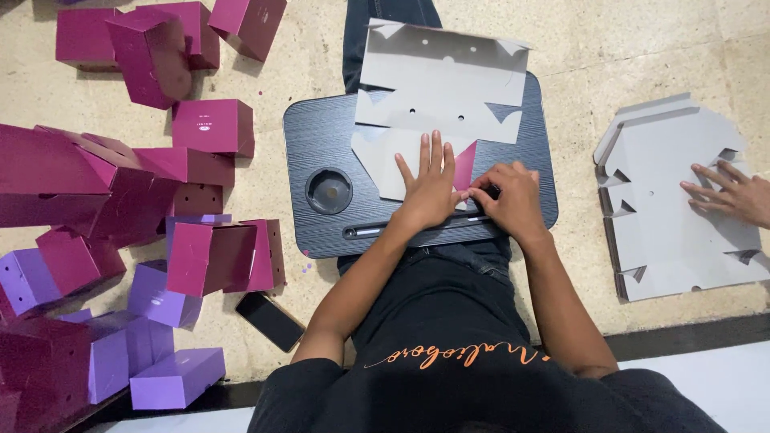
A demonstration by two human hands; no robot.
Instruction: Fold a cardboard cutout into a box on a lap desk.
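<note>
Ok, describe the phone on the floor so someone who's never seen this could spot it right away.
Start at the dark lap tray across the person's legs, then look down past its near left corner to the tan floor. The phone lies there flat, beside the piled boxes. It is thin, black and glossy, while everything next to it is a maroon or purple carton.

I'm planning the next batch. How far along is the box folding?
Done: many folded magenta boxes and purple boxes lie piled on the floor. In hand: the left hand presses a flat grey blank on the lap desk while the right hand creases a flap. Left: a stack of flat blanks, touched by another person's hand.
</note>
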